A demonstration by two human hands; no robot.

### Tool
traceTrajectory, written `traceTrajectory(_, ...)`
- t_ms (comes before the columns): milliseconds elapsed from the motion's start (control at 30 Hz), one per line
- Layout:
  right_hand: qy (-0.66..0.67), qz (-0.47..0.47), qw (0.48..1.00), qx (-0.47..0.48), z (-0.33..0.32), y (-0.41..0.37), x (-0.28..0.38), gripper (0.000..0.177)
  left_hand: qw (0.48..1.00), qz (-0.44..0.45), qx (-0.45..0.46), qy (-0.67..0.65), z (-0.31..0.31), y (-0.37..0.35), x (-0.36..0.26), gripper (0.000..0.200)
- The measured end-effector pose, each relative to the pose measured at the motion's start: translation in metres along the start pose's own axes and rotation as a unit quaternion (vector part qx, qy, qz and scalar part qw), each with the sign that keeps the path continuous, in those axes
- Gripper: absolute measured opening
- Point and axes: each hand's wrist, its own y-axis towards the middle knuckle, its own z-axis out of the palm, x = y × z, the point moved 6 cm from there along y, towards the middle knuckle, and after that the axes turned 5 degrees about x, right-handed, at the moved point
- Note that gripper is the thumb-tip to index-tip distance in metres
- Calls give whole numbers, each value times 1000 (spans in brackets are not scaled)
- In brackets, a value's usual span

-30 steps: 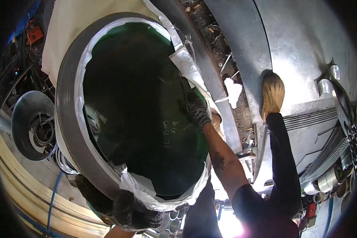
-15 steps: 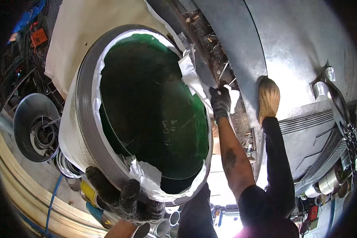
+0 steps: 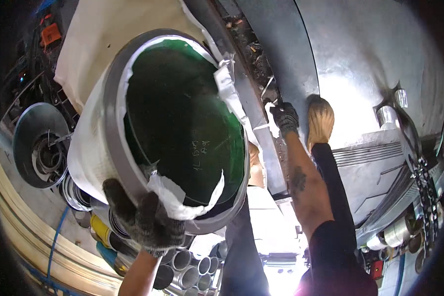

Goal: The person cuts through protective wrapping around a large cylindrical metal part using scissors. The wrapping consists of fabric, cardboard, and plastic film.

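Observation:
A large cylinder (image 3: 118, 148) with a grey rim, a white outer wrapping and a dark green inside lies tilted, its open end towards me. Handwritten marks show on the green surface. Torn white film (image 3: 182, 197) hangs loose over the lower rim, and another torn strip (image 3: 225, 84) stands along the upper right rim. My left hand (image 3: 145, 217), in a dark knitted glove, grips the lower left rim. Away to the right of the cylinder, my right hand (image 3: 285, 118), also gloved, is closed on a piece of white film.
A dark metal beam (image 3: 241, 79) with debris runs beside the cylinder. Grey sheet metal (image 3: 370, 59) lies at the right, next to a foot in a tan shoe (image 3: 320, 121). A metal cone (image 3: 39, 143), several round pipes (image 3: 187, 276) and a hanging chain (image 3: 429, 212) surround the area.
My right hand has moved right, away from the rim, with the film. Film along the left and right rim has come off, and the lower piece hangs looser. The cylinder has shifted slightly left.

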Motion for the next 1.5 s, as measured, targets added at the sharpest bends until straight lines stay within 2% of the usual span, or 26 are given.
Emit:
traceTrajectory(67,13,-154,988,-18,-24,-18,16,53,1000,6,-3,0,0,0,1,52)
traceTrajectory(133,-6,-146,984,101,-30,-34,50,57,1000,3,-13,-2,0,-3,1,52)
traceTrajectory(167,185,-20,955,230,-28,-57,61,47,1000,-1,-15,-4,1,-6,1,52)
traceTrajectory(200,360,113,861,341,-16,-89,78,39,1000,-7,-22,-5,0,-10,1,52)
traceTrajectory(233,357,110,861,345,-11,-114,89,39,999,-10,-31,-10,2,-12,2,52)
traceTrajectory(300,493,-46,737,460,2,-187,130,34,996,-28,-79,-34,5,-13,11,53)
traceTrajectory(367,358,-238,741,515,-8,-240,174,35,979,-54,-172,-99,5,-14,25,53)
traceTrajectory(400,146,-345,786,491,-18,-263,196,39,962,-65,-219,-148,2,-14,34,53)
traceTrajectory(433,144,-345,786,492,4,-278,201,39,943,-68,-259,-195,-1,-13,45,53)
traceTrajectory(533,439,-332,743,381,21,-294,203,51,893,-68,-320,-311,-9,-15,78,53)
traceTrajectory(600,237,-369,872,217,9,-287,197,61,872,-101,-297,-376,-4,-16,83,51)
traceTrajectory(633,234,-374,870,222,10,-283,194,61,891,-108,-297,-326,-4,-6,56,46)
traceTrajectory(733,-122,-489,855,124,28,-260,181,61,932,-114,-301,-166,-7,20,-13,38)
traceTrajectory(767,-129,-495,850,126,19,-263,183,61,945,-82,-301,-97,-9,22,-21,39)
traceTrajectory(867,16,-442,887,131,-5,-240,159,47,952,-12,-302,52,-8,23,-34,42)
traceTrajectory(933,90,-393,903,146,-27,-217,139,42,946,-49,-315,-61,-10,15,-36,44)
traceTrajectory(1000,260,-211,903,269,-72,-207,119,39,938,15,-269,218,-3,14,-81,50)
traceTrajectory(1067,397,-95,855,318,-125,-213,110,37,935,-48,-254,243,38,-6,-87,53)
traceTrajectory(1133,423,-84,842,325,-175,-224,110,35,934,-76,-205,281,84,-25,-104,51)
traceTrajectory(1200,278,-179,892,310,-214,-231,116,33,912,-99,-160,364,110,-33,-119,44)
traceTrajectory(1233,170,-240,912,285,-231,-235,127,33,965,-109,-72,227,127,-33,-112,41)
traceTrajectory(1267,96,-260,920,276,-247,-247,133,41,988,-78,-76,112,133,-40,-115,41)
traceTrajectory(1400,-134,-333,868,344,-247,-318,195,76,974,-122,-93,-167,168,-81,-112,37)
traceTrajectory(1433,-78,-378,854,349,-236,-334,208,70,951,-171,-88,-242,170,-92,-111,36)
traceTrajectory(1467,-226,-515,790,245,-230,-364,244,59,897,-216,-96,-374,190,-106,-99,38)
traceTrajectory(1500,-290,-554,758,186,-219,-374,258,56,820,-262,-120,-494,210,-122,-88,41)
